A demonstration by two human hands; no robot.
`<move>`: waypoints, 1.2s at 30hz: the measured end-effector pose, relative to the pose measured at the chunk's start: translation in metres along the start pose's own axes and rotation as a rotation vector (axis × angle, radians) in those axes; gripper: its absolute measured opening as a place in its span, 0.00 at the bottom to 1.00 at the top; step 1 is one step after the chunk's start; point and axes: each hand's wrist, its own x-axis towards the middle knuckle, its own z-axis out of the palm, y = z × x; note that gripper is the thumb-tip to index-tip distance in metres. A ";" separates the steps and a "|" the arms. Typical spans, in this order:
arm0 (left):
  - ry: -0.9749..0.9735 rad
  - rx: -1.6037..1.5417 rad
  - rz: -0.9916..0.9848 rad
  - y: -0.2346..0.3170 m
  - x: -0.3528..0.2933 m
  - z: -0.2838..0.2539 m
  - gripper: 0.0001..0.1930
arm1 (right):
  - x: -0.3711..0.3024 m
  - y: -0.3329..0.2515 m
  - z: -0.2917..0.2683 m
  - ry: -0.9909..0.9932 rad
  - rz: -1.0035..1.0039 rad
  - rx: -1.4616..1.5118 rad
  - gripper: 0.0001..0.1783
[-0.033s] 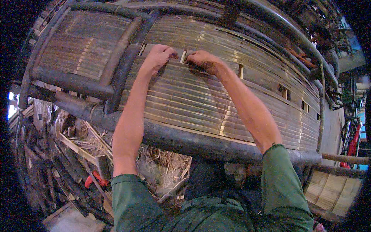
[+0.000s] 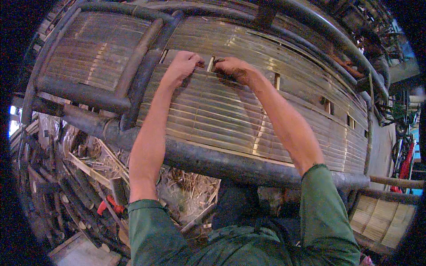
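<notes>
A bench-like frame of thick dark bamboo poles carries a seat of thin bamboo slats (image 2: pixel 213 115). Over the far half of these slats, my left hand (image 2: pixel 183 67) is bent with its fingers curled together at a gap. Close by on the right, my right hand (image 2: pixel 234 70) has its fingertips pinched at the same gap. A short pale crosspiece (image 2: pixel 211 64) shows in the gap between the two hands. Whatever the fingers hold is too small and too hidden to name. Both forearms reach across the front bamboo pole (image 2: pixel 222 160).
A smaller slatted panel (image 2: pixel 95 55) adjoins on the left. Cut bamboo poles (image 2: pixel 62 199) and a red-handled tool (image 2: pixel 108 206) lie at lower left, beside straw-like scraps (image 2: pixel 186 188). Another person's arm (image 2: pixel 344 66) is at the far right. A pale slatted piece (image 2: pixel 377 219) stands at lower right.
</notes>
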 end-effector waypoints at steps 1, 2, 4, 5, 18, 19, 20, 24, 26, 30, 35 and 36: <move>0.044 0.124 0.020 -0.011 0.002 -0.001 0.14 | -0.002 -0.004 0.003 -0.032 0.006 0.046 0.10; 0.087 0.249 0.040 -0.023 0.005 -0.001 0.15 | 0.000 -0.006 0.007 -0.077 -0.009 0.039 0.10; 0.166 0.418 0.112 -0.036 0.009 0.003 0.16 | 0.004 -0.008 0.007 -0.150 -0.035 0.023 0.10; 0.209 0.466 0.157 -0.044 0.009 0.006 0.16 | 0.005 -0.008 0.007 -0.164 -0.026 0.034 0.11; 0.072 0.339 -0.038 -0.035 0.008 0.002 0.17 | 0.008 0.000 0.000 -0.231 -0.026 0.055 0.14; 0.072 0.340 -0.037 -0.037 0.009 0.002 0.17 | 0.014 0.006 0.000 -0.227 -0.026 0.056 0.14; 0.072 0.342 -0.036 -0.038 0.009 0.001 0.17 | 0.022 0.010 -0.001 -0.240 -0.021 0.039 0.14; 0.120 0.391 0.006 -0.022 0.008 0.008 0.17 | 0.035 0.021 -0.011 -0.273 0.004 0.066 0.13; 0.124 0.428 0.047 -0.020 0.003 0.014 0.18 | 0.034 0.022 -0.011 -0.274 0.015 0.097 0.13; 0.092 0.436 0.056 -0.034 0.004 -0.002 0.16 | 0.035 0.013 -0.002 -0.198 -0.011 -0.064 0.16; -0.018 0.277 -0.131 0.008 -0.004 0.003 0.13 | 0.061 0.049 -0.016 -0.098 0.036 -0.100 0.20; -0.018 0.310 -0.160 0.010 -0.006 0.002 0.13 | 0.061 0.047 -0.013 -0.097 0.038 -0.107 0.20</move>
